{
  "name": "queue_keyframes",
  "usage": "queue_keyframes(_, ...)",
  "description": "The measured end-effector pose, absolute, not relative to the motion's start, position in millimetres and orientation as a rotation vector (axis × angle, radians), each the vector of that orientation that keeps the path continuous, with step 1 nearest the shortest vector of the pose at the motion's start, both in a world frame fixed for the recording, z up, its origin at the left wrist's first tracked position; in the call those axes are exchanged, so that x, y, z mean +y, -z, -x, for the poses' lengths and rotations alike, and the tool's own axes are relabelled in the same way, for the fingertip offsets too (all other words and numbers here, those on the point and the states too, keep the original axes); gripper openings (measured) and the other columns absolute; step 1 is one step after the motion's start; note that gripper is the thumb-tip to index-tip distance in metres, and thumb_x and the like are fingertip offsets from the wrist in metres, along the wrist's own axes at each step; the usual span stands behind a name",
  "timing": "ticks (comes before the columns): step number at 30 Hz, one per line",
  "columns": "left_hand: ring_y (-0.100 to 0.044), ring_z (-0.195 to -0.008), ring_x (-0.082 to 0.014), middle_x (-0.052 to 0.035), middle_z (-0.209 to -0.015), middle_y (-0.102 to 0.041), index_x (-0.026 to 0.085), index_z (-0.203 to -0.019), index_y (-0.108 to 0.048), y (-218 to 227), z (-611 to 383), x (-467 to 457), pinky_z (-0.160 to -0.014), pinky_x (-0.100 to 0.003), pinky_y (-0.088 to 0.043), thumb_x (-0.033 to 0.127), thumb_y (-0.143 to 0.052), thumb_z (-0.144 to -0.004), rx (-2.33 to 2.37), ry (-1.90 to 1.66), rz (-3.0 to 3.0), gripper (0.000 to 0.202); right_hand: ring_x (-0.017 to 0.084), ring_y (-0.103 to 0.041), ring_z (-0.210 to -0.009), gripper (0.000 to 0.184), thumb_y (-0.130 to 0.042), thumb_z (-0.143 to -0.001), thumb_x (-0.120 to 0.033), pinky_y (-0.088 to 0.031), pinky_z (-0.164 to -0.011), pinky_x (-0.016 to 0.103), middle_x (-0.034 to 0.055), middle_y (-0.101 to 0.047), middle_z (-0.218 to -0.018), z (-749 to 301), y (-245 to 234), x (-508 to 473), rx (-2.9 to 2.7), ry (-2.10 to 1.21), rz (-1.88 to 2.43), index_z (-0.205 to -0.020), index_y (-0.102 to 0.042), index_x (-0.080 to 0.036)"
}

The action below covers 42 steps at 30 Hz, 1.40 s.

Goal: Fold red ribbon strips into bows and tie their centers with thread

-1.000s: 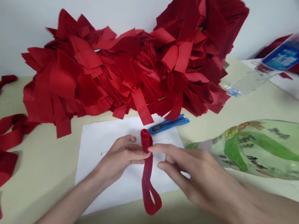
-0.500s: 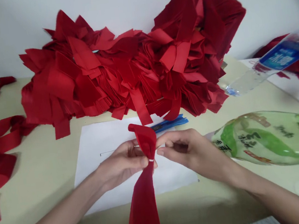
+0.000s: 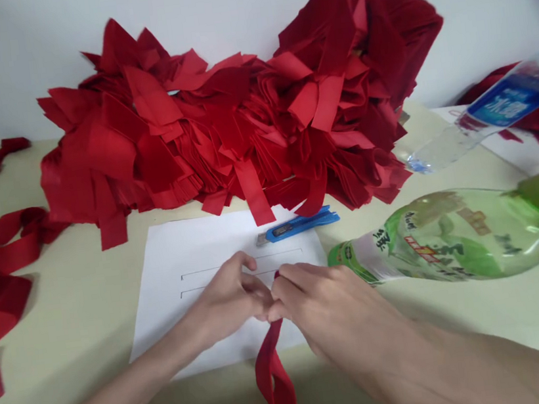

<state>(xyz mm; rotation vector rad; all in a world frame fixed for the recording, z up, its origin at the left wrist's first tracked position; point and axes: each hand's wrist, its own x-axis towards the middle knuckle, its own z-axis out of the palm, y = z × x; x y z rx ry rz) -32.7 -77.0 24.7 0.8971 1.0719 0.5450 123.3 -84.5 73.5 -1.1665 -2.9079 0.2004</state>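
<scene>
A red ribbon (image 3: 275,383) hangs as a loop below my hands, its upper part pinched in the fingers of my right hand (image 3: 325,304). A small red end shows above the right index finger. My left hand (image 3: 230,296) meets the right one from the left, fingers curled against the gathered part of the ribbon; the exact grip is partly hidden. Beneath both hands lies a white sheet of paper (image 3: 168,334) with thin black ruled lines. A blue box cutter (image 3: 297,225) rests on the paper's far edge, beyond my hands.
A large heap of red ribbon pieces (image 3: 220,129) runs along the wall. Loose red strips (image 3: 3,253) lie at the left. A green-labelled bottle (image 3: 453,237) lies on its side near my right hand. Behind it, a clear bottle with a blue label (image 3: 504,101) leans right.
The ribbon has swung round in my hands, and a narrow loop now hangs below. My right hand has come in front, lower and closer to the left. The green bottle has rolled and shifted left.
</scene>
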Motion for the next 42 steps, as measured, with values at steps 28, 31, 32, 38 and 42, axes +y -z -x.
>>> queue_keyframes(28,-0.06,-0.066,-0.0101,-0.0007,-0.073,-0.066,0.016,-0.088,-0.065,-21.1,48.5,-66.8,-0.06,-0.02,-0.042,0.013,-0.07,-0.074,0.486,-0.654,-0.628,0.015,0.007,-0.043,-0.06,0.023,-0.058,-0.083,-0.034,-0.034,-0.058,0.023,0.001,-0.06,-0.075,-142.7,-63.6,-48.4,-1.731,-1.994,0.923,-0.08,-0.062,-0.012)
queue_keyframes(31,-0.06,-0.066,-0.0099,-0.0022,-0.074,-0.066,0.015,-0.087,-0.066,-18.7,48.1,-65.9,-0.06,-0.02,-0.043,0.015,-0.069,-0.076,0.452,-0.635,-0.593,0.012,0.009,-0.05,-0.066,0.025,-0.059,-0.083,-0.035,-0.038,-0.065,0.025,0.0023,-0.062,-0.076,-143.0,-60.3,-48.2,-1.662,-2.031,0.914,-0.085,-0.064,-0.011)
queue_keyframes(32,-0.06,-0.066,-0.01,-0.0027,-0.074,-0.066,0.014,-0.086,-0.066,-18.1,47.6,-65.7,-0.06,-0.02,-0.043,0.015,-0.07,-0.075,0.446,-0.625,-0.576,0.012,0.009,-0.05,-0.067,0.024,-0.059,-0.083,-0.034,-0.039,-0.066,0.026,0.0024,-0.062,-0.076,-143.0,-58.6,-48.3,-1.65,-2.035,0.911,-0.087,-0.065,-0.011)
queue_keyframes(38,-0.058,-0.068,-0.0108,-0.0034,-0.072,-0.064,0.012,-0.082,-0.065,-18.0,45.4,-65.9,-0.063,-0.021,-0.043,0.019,-0.071,-0.074,0.497,-0.646,-0.556,0.012,0.008,-0.043,-0.063,0.021,-0.058,-0.084,-0.034,-0.034,-0.06,0.023,-0.0001,-0.06,-0.075,-141.3,-49.1,-48.6,-1.623,-1.963,0.907,-0.085,-0.066,-0.015)
queue_keyframes(42,-0.054,-0.075,-0.0106,-0.0011,-0.079,-0.059,0.015,-0.085,-0.064,-20.5,45.2,-66.9,-0.071,-0.023,-0.043,0.016,-0.07,-0.074,0.644,-0.695,-0.542,0.013,0.006,-0.029,-0.053,0.02,-0.061,-0.082,-0.035,-0.023,-0.049,0.022,-0.0055,-0.043,-0.059,-138.8,-51.0,-48.1,-1.572,-1.895,0.983,-0.083,-0.066,-0.016)
